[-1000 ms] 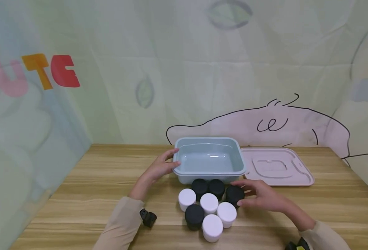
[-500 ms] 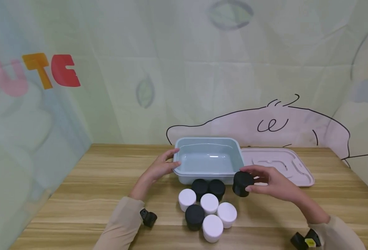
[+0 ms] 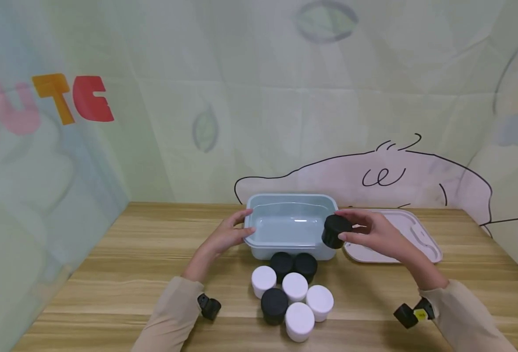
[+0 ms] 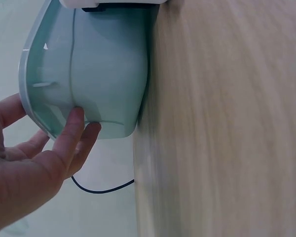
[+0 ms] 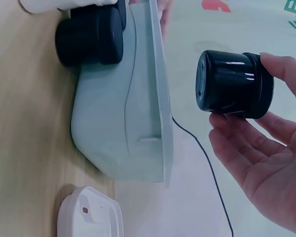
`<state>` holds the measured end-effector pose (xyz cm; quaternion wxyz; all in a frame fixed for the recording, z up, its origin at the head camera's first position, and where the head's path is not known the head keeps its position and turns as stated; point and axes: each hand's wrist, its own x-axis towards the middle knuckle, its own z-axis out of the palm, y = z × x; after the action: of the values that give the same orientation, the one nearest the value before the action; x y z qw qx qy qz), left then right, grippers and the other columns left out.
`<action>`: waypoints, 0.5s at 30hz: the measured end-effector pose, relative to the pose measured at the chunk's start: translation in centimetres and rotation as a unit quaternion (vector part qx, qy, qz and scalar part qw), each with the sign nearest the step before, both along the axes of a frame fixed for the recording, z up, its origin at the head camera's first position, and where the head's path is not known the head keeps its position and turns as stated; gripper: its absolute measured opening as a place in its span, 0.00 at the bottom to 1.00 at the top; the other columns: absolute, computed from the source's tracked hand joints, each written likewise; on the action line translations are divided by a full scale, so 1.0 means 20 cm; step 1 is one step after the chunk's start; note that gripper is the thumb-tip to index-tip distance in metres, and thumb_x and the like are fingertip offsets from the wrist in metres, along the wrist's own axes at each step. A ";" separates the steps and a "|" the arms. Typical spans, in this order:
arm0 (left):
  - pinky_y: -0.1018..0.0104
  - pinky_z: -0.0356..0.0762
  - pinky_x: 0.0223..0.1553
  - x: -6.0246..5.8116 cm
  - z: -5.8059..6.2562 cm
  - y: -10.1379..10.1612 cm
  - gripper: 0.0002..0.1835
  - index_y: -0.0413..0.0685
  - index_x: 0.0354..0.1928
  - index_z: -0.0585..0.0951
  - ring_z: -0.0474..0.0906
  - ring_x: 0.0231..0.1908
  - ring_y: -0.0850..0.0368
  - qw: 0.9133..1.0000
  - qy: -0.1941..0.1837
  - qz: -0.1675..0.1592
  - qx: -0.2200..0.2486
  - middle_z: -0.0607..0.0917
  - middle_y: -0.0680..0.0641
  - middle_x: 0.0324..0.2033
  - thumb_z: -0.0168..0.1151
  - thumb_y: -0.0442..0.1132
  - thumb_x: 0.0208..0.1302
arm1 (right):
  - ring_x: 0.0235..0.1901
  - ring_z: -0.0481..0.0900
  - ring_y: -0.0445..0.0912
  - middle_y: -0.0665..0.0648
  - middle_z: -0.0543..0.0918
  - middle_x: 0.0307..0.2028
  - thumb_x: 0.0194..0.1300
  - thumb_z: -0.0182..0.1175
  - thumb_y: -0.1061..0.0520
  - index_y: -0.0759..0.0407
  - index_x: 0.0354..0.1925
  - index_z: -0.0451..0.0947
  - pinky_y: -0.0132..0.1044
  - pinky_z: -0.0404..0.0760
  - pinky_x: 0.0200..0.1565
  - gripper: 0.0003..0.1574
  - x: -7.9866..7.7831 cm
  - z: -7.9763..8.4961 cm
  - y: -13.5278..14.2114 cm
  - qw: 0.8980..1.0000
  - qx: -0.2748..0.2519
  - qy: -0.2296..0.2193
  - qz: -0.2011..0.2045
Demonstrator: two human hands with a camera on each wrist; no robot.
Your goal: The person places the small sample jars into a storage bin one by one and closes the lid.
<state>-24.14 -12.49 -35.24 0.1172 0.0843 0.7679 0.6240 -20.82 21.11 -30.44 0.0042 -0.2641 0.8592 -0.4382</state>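
My right hand (image 3: 375, 234) holds a black lidded jar (image 3: 335, 231) between thumb and fingers, up at the right end of a light blue plastic tub (image 3: 294, 244). In the right wrist view the jar (image 5: 232, 84) is in the air beside the tub's rim (image 5: 163, 113), upright with its lid toward the thumb side. My left hand (image 3: 226, 234) grips the tub's left end. The left wrist view has its fingers (image 4: 71, 133) against the outer wall, others round the rim. The tub's visible floor is bare.
In front of the tub stand several jars, white (image 3: 299, 320) and black (image 3: 274, 305), grouped close together on the wooden table (image 3: 131, 274). A pale pink lid (image 3: 417, 244) lies right of the tub. Behind the table hangs a printed cloth (image 3: 259, 122).
My right hand has lifted the black jar from the right side of the group and carried it up and away to the tub's right rim. My left hand stays on the tub.
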 end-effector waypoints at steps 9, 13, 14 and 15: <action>0.53 0.71 0.53 0.00 0.00 0.00 0.30 0.41 0.66 0.59 0.66 0.56 0.39 1.000 -0.003 0.007 -0.009 0.57 0.31 0.64 0.54 0.33 0.63 | 0.46 0.77 0.54 0.64 0.78 0.46 0.56 0.63 0.55 0.66 0.56 0.69 0.44 0.78 0.47 0.31 -0.15 -0.03 -0.07 0.999 0.026 -0.003 -0.022; 0.53 0.71 0.53 0.00 0.01 0.00 0.30 0.41 0.66 0.59 0.67 0.56 0.40 1.000 -0.005 0.007 -0.012 0.58 0.32 0.64 0.54 0.33 0.63 | 0.44 0.78 0.54 0.64 0.79 0.44 0.54 0.64 0.55 0.67 0.53 0.71 0.44 0.79 0.44 0.30 -0.20 -0.06 -0.09 0.999 0.044 0.002 -0.014; 0.53 0.71 0.54 0.00 0.01 0.00 0.30 0.42 0.66 0.60 0.68 0.56 0.41 1.000 -0.007 0.009 -0.011 0.58 0.32 0.64 0.54 0.33 0.63 | 0.43 0.78 0.54 0.64 0.79 0.43 0.54 0.65 0.55 0.67 0.52 0.72 0.44 0.80 0.43 0.28 -0.21 -0.07 -0.09 0.998 0.053 0.006 -0.013; 0.53 0.71 0.53 0.00 0.01 0.00 0.30 0.42 0.66 0.60 0.68 0.55 0.41 1.000 -0.007 0.008 -0.011 0.58 0.32 0.63 0.54 0.33 0.63 | 0.42 0.78 0.54 0.64 0.80 0.42 0.54 0.65 0.55 0.67 0.50 0.74 0.44 0.80 0.43 0.27 -0.22 -0.08 -0.09 0.998 0.064 0.012 -0.010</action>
<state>-24.16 -12.46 -35.14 0.1179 0.0724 0.7746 0.6171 -25.24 19.25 -31.96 0.0065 -0.2595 0.8880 -0.3796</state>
